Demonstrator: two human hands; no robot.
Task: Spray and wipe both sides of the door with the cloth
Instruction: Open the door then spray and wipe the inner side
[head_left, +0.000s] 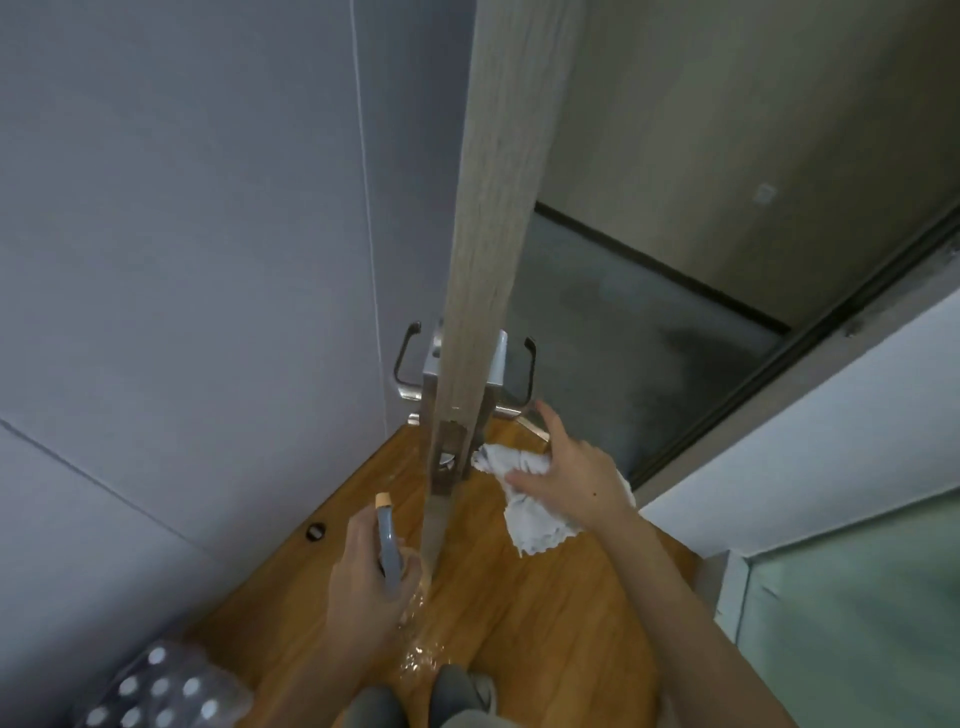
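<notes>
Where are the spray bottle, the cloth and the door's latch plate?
spray bottle (388, 540): head view, grey body gripped by the left hand.
cloth (530, 517): head view, white fold hanging below the right hand.
latch plate (448, 457): head view, metal plate on the door's edge.

Open wood-grain door (488, 208) edge-on; crumpled white cloth (530, 512) beside it.

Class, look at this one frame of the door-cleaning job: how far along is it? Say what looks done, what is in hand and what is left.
Done: nothing the frame proves; no wet patch shows on the door, seen edge-on. In hand: the left hand grips the spray bottle beside the door's edge, and the right hand holds the white cloth below the handle. Left: judging by this, spraying and wiping both faces.
</notes>
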